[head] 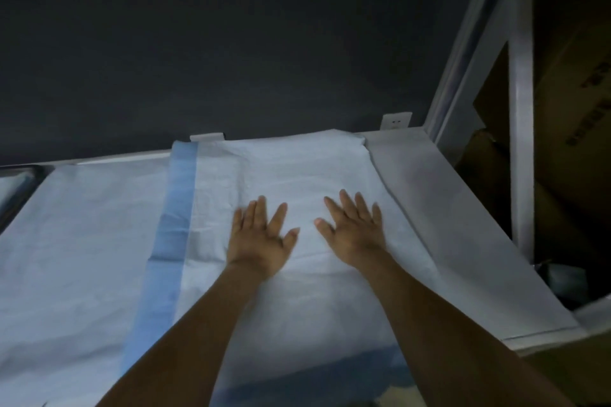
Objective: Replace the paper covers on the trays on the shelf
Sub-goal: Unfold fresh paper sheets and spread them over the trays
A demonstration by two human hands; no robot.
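Pressing flat hands [307, 235], creased paper cover [297, 172]

Dark grey wall [231, 43] behind. White wall socket [396, 122] low on wall. Brown cardboard boxes [568, 82] stacked far right.

The air above the paper-covered shelf [446, 208] is open from left to right, broken only by the left hand [261, 238] and right hand [352, 231], lying flat with fingers spread and a narrow gap between them. A dark wall [231, 43] blocks the back edge. At the right end 1 white post [522, 142] stands upright, with cardboard boxes [568, 92] packed beyond it.
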